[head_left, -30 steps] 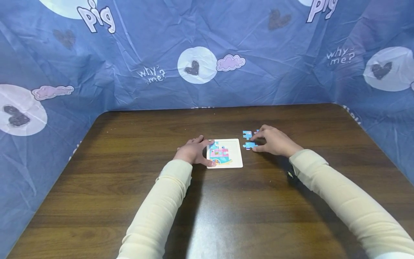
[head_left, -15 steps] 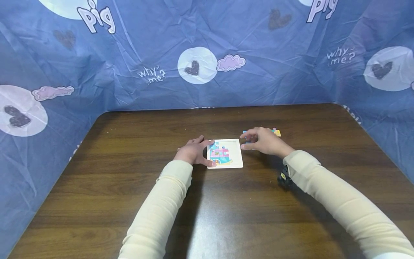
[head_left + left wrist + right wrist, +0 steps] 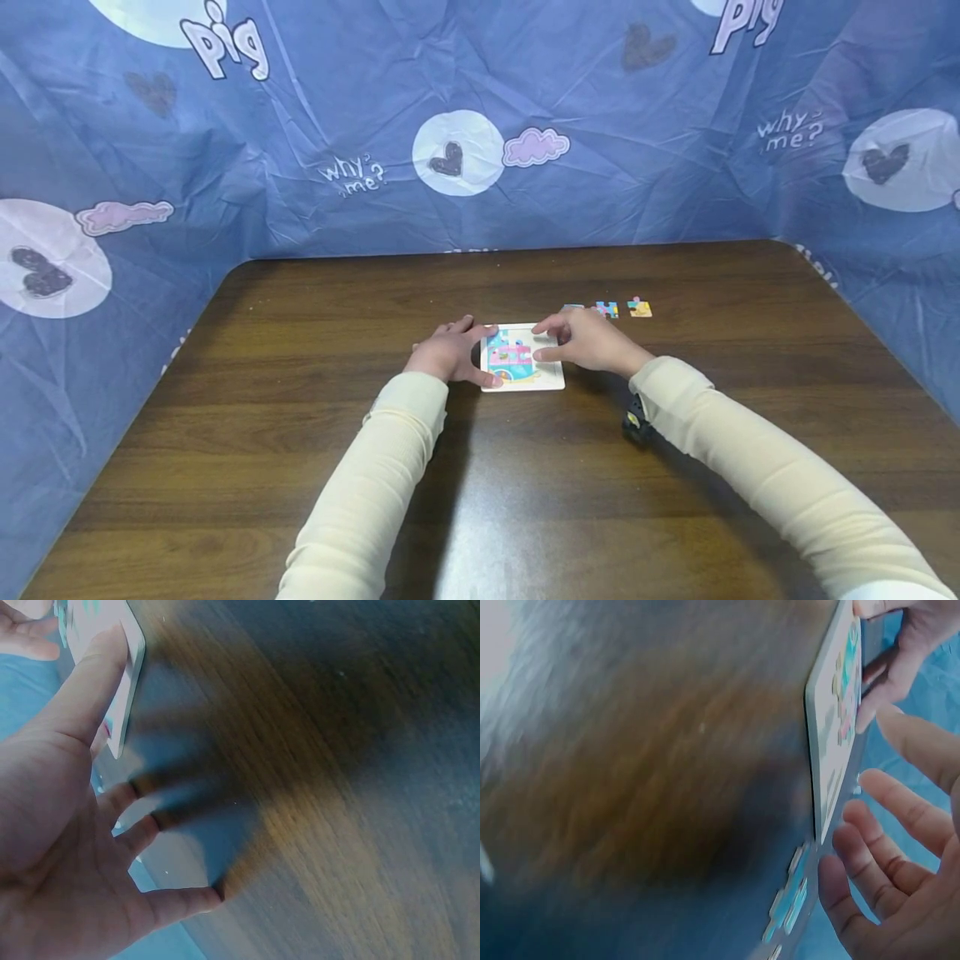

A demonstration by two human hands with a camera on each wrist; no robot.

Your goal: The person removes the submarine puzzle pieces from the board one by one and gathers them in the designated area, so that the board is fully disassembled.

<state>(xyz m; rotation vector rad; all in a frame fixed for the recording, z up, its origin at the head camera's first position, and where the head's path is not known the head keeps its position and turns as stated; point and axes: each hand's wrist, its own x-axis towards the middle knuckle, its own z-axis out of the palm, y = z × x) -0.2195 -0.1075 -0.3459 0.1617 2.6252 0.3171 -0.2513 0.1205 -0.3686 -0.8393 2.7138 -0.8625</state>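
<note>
We can't tell whether the right hand (image 3: 588, 337) pinches anything: its thumb and index finger stand parted above the square white puzzle board (image 3: 551, 377), knuckles half-hiding a flat blue jigsaw piece (image 3: 573, 307). We see the left hand (image 3: 447, 352), thumb and fingers spread wide, touching the board, pink-and-teal joined pieces (image 3: 512, 357) beside its fingertips.

The white puzzle tray (image 3: 551, 377) lies flat, part-filled.
</note>
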